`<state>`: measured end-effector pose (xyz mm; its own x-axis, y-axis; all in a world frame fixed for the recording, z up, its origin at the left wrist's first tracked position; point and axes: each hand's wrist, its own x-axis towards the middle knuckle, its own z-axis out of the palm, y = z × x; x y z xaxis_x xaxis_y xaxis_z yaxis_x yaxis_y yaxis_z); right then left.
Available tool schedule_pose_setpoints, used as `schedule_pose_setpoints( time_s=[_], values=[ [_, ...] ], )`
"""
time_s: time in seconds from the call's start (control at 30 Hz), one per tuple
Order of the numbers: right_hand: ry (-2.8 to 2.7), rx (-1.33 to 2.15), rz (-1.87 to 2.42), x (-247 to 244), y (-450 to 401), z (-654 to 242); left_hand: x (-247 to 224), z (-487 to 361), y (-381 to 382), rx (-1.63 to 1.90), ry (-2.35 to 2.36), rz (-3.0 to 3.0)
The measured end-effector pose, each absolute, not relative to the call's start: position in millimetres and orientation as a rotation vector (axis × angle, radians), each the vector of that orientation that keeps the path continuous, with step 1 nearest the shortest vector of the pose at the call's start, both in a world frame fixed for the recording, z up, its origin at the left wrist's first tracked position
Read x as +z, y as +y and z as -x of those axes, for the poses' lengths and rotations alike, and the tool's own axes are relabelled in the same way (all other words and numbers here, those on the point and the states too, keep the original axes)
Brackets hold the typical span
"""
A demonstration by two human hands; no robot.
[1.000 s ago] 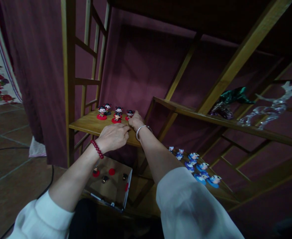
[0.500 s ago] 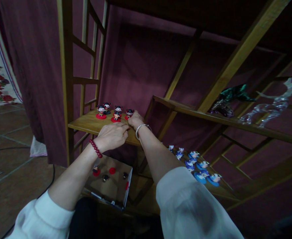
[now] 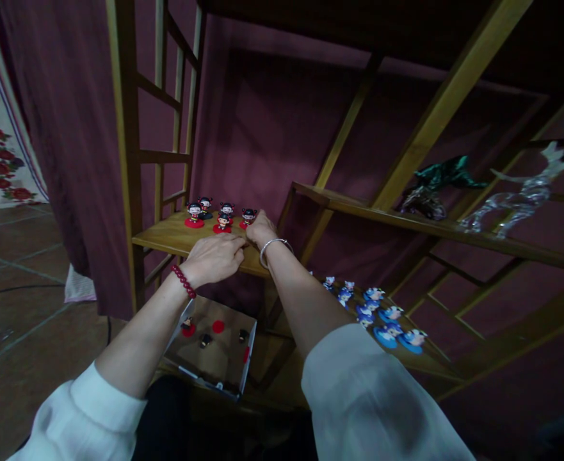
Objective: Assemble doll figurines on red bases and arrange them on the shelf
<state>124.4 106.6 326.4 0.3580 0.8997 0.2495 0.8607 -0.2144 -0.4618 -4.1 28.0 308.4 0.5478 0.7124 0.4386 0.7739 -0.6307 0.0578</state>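
Note:
My right hand [image 3: 262, 229] is at the right end of the small wooden shelf [image 3: 161, 235], its fingers closed at the side of a black-haired doll figurine [image 3: 248, 216] on a red base. Close beside it, at the shelf's front edge, my left hand [image 3: 216, 257] has its fingers bent and pressed together; whatever lies under them is hidden. Left of my hands stand similar figurines: one in front [image 3: 223, 222], one behind it [image 3: 226, 210], one at the left [image 3: 194, 214] and one at the back [image 3: 205, 205].
Below my left hand is an open box [image 3: 228, 368] with a figurine [image 3: 187, 325], a red disc [image 3: 218, 326] and small dark pieces. Blue figurines [image 3: 388, 331] stand on a lower shelf at right. A clear glass deer [image 3: 516, 202] and a green ornament [image 3: 449, 173] occupy the right shelf.
My view has shifted slightly. Both hands stay at nearly the same places on the shelf, and the figurines stand as before.

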Motion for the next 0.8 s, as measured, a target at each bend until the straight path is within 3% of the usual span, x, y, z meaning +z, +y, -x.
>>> schedule_pose_setpoints(
  time_s=[0.8],
  values=[
    [-1.710, 0.121, 1.849, 324.7, 39.9, -111.2, 300.4, -2.9, 15.2, -0.768, -1.440, 2.371]
  ],
)
